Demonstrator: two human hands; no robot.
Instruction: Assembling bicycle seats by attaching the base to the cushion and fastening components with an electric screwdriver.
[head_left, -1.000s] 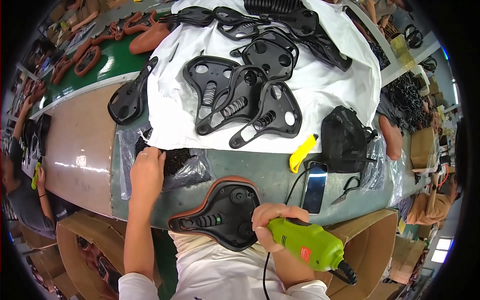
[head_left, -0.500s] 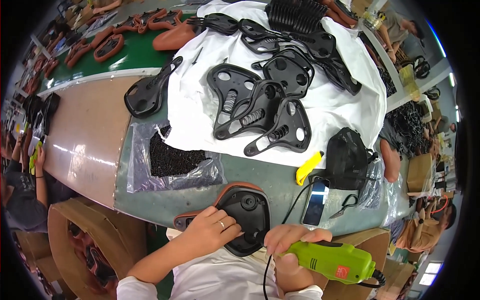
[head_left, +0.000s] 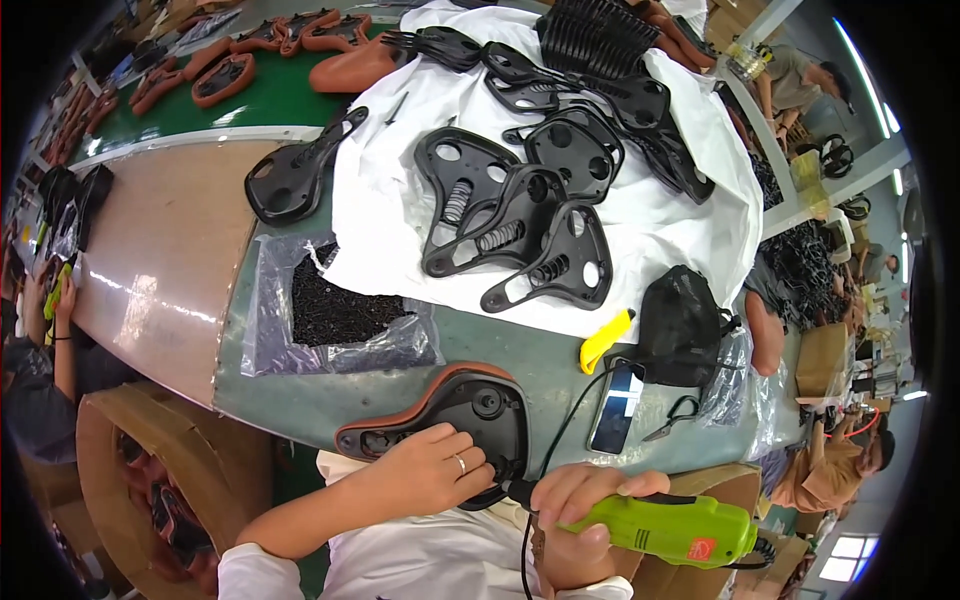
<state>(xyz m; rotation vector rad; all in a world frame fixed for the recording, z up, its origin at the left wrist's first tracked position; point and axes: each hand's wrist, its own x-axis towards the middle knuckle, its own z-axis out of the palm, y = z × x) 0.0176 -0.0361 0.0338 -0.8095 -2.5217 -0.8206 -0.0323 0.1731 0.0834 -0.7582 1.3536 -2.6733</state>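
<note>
A bicycle saddle point(head_left: 490, 403) with a brown cover and black plastic base lies underside up at the table's near edge, against my body. My left hand point(head_left: 437, 470), a ring on one finger, is closed over the saddle's near part with its fingertips close to the tool's tip. My right hand point(head_left: 580, 510) is wrapped round a green electric screwdriver point(head_left: 680, 530), held roughly level. Its dark front end points left at the saddle's side; the bit and any screw there are hidden by my fingers.
Beyond lie a bag of small black screws point(head_left: 345, 305), several black saddle bases point(head_left: 515, 235) on white cloth point(head_left: 385, 235), a yellow cutter point(head_left: 605, 342), a phone point(head_left: 614, 410), scissors point(head_left: 675, 417) and a black pouch point(head_left: 680, 325). Cardboard boxes point(head_left: 110, 440) flank me; a co-worker point(head_left: 40, 390) sits left.
The view has shifted slightly. My left hand has moved a little toward the screwdriver's tip, and the saddle has turned somewhat, showing more of its narrow nose.
</note>
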